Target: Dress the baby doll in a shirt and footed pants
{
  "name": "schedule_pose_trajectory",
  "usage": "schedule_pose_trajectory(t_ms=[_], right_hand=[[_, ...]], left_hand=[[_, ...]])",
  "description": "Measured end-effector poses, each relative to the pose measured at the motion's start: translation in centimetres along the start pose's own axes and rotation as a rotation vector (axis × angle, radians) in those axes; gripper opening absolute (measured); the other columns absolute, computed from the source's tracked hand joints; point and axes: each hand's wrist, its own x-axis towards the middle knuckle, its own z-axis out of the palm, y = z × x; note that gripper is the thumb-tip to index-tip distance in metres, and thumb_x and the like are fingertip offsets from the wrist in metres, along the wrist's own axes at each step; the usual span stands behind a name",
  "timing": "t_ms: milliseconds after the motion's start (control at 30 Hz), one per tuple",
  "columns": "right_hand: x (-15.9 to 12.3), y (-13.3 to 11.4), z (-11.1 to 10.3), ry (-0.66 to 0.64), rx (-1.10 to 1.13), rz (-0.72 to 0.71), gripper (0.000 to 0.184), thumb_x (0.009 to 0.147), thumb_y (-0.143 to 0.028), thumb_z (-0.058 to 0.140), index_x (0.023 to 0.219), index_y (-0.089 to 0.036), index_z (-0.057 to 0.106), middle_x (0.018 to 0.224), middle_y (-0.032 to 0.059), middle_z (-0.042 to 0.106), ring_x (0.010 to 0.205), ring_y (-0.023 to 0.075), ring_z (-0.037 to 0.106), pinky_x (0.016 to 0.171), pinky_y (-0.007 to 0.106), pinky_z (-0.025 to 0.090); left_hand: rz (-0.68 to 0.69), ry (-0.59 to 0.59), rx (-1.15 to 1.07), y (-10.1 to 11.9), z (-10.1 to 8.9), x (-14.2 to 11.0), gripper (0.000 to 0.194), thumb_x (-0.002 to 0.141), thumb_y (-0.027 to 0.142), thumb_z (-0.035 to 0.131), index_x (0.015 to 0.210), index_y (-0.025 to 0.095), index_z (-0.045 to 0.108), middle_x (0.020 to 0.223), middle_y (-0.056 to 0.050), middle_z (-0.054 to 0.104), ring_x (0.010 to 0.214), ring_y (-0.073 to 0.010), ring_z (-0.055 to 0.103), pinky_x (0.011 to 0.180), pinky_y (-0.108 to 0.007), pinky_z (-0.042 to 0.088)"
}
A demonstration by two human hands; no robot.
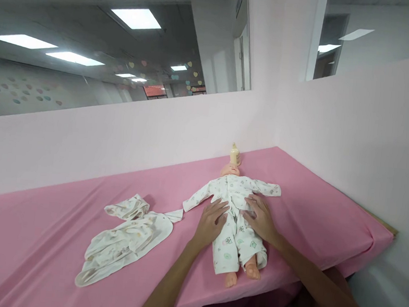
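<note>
A baby doll (230,169) lies on its back, head toward the wall and bare feet toward me. It wears a white printed baby outfit (226,253) with long sleeves and legs; the sleeves are spread out to both sides. My left hand (211,224) rests at the left side of the doll's waist, fingers apart on the cloth. At the right side of the waist, my right hand (260,219) lies with spread fingers on the fabric. Neither hand visibly grips anything, though the fingertips partly blend into the folds.
Pink cloth (54,216) covers the table. A crumpled white printed baby garment (127,242) lies left of the doll. Behind the doll's head stands a cream-coloured bottle (235,154). A pale wall (155,134) with windows borders the back, and another wall (365,140) the right.
</note>
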Motion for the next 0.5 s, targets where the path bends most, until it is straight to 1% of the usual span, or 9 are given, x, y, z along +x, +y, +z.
schedule_pose_trajectory(t_ms=[100,167,200,267,333,367,433,467,500], right_hand=[[1.7,-1.4,0.2,-0.011,-0.052,-0.063,0.031,0.087,-0.036,0.057,0.112,-0.019,0.064,0.122,0.0109,0.058,0.116,0.0255,0.051,0.099,0.042,0.039],[3.7,-2.2,0.5,-0.021,-0.035,-0.020,0.023,0.089,-0.033,0.054,0.103,-0.019,0.066,0.112,0.0084,0.064,0.108,0.0224,0.055,0.097,0.039,0.041],[5.0,-2.4,0.8,-0.031,-0.019,0.026,0.021,0.089,-0.030,0.052,0.100,-0.019,0.066,0.107,0.0073,0.065,0.105,0.0206,0.056,0.096,0.036,0.041],[8.0,-2.8,1.4,-0.085,-0.010,0.145,0.019,0.090,-0.027,0.050,0.098,-0.018,0.065,0.104,0.0062,0.067,0.101,0.0180,0.058,0.093,0.031,0.042],[10.9,-3.0,2.4,-0.188,-0.079,0.266,0.020,0.090,-0.027,0.048,0.099,-0.018,0.064,0.106,0.0058,0.067,0.103,0.0170,0.059,0.092,0.029,0.042],[12.2,-3.0,2.9,-0.247,-0.128,0.318,0.021,0.090,-0.028,0.047,0.100,-0.018,0.063,0.108,0.0056,0.066,0.103,0.0171,0.059,0.090,0.028,0.043],[14.2,-3.1,4.2,-0.313,-0.205,0.388,0.023,0.090,-0.031,0.048,0.102,-0.017,0.063,0.112,0.0080,0.065,0.103,0.0202,0.060,0.085,0.029,0.044],[14.9,-3.2,4.9,-0.327,-0.238,0.415,0.026,0.089,-0.033,0.050,0.104,-0.016,0.062,0.114,0.0104,0.063,0.104,0.0224,0.059,0.084,0.031,0.045],[15.3,-3.2,5.6,-0.333,-0.267,0.434,0.028,0.088,-0.034,0.051,0.107,-0.015,0.061,0.117,0.0132,0.061,0.106,0.0247,0.059,0.083,0.032,0.045]], left_hand=[[-0.048,-0.007,-0.095,0.7,-0.4,0.4,0.027,0.092,0.030,0.048,0.108,0.023,0.068,0.116,-0.005,0.068,0.122,-0.0231,0.053,0.105,-0.044,0.038],[-0.107,-0.003,-0.189,1.0,-0.9,1.2,0.025,0.091,0.032,0.048,0.098,0.022,0.070,0.106,-0.005,0.071,0.109,-0.0216,0.060,0.098,-0.040,0.043],[-0.158,0.026,-0.240,1.1,-1.2,1.9,0.026,0.091,0.034,0.047,0.091,0.022,0.070,0.099,-0.004,0.072,0.100,-0.0204,0.063,0.092,-0.037,0.046],[-0.300,0.157,-0.345,0.9,-1.9,3.8,0.032,0.091,0.038,0.046,0.076,0.020,0.067,0.083,-0.004,0.071,0.082,-0.0179,0.064,0.079,-0.032,0.048],[-0.446,0.354,-0.471,0.4,-2.4,6.3,0.037,0.089,0.042,0.045,0.065,0.018,0.061,0.069,-0.003,0.066,0.068,-0.0156,0.060,0.068,-0.029,0.047],[-0.502,0.450,-0.551,0.0,-2.6,7.7,0.038,0.089,0.043,0.044,0.063,0.018,0.058,0.065,-0.003,0.063,0.064,-0.0145,0.058,0.064,-0.028,0.047],[-0.596,0.611,-0.717,-1.1,-2.7,10.3,0.036,0.087,0.044,0.044,0.066,0.018,0.056,0.063,-0.001,0.060,0.059,-0.0132,0.056,0.059,-0.026,0.046],[-0.632,0.660,-0.778,-1.7,-2.5,11.4,0.034,0.086,0.044,0.044,0.068,0.018,0.056,0.064,-0.001,0.060,0.059,-0.0130,0.057,0.058,-0.026,0.045],[-0.666,0.685,-0.814,-2.2,-2.1,12.3,0.032,0.085,0.043,0.044,0.069,0.018,0.056,0.065,-0.001,0.060,0.060,-0.0131,0.057,0.057,-0.025,0.045]])
